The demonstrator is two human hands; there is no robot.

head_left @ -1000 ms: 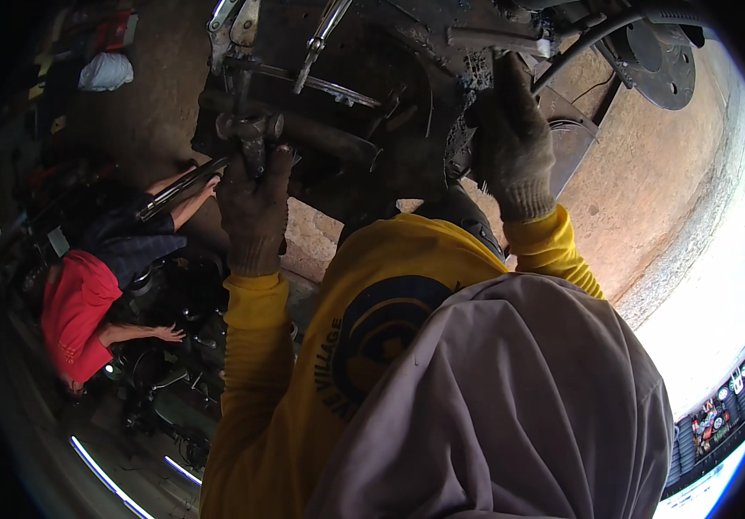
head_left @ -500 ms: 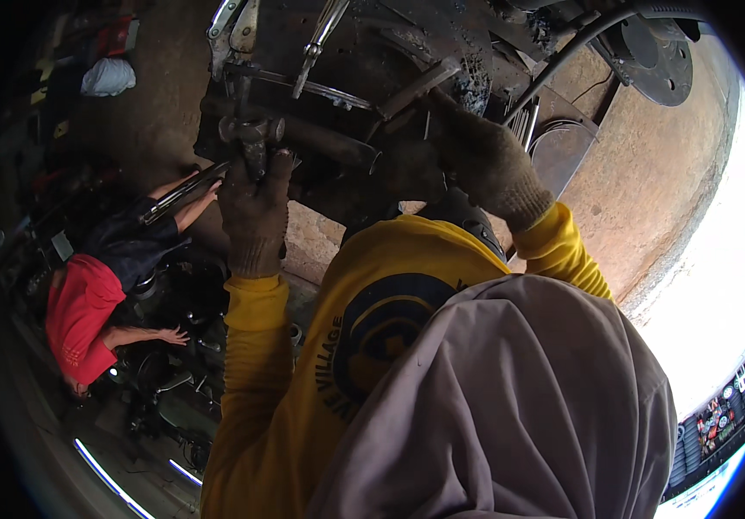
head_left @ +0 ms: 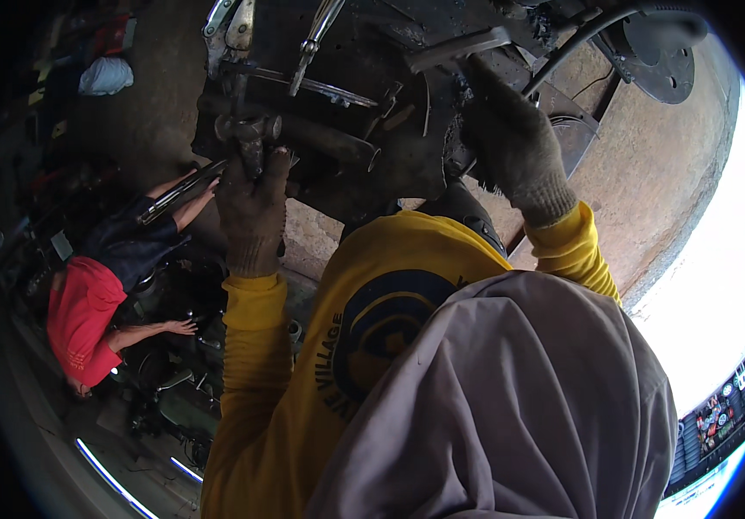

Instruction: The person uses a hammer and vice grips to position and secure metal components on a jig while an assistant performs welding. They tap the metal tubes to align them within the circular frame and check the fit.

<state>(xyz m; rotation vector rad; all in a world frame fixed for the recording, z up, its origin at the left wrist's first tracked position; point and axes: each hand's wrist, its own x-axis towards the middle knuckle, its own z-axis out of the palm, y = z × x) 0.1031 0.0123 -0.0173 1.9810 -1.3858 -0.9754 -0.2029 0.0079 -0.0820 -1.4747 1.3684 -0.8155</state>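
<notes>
My left hand, in a brown knitted glove, is closed around the lower part of a dark metal tool with a hammer-like cross head. Its grip is partly lost in shadow. Beside that head a dark round pipe lies across the dark metal work surface. My right hand, gloved too, is raised at the right side of the work. Its fingers close at a narrow metal bar; how they hold it is partly hidden.
Locking clamps and a thin metal rod sit at the far side. A black cable curves toward a round metal plate at right. At left, a person in a red shirt has an arm near machine parts.
My right hand has moved up and right with the metal bar, uncovering the surface near the pipe's end. My left hand stays put. The other person's hand has shifted slightly.
</notes>
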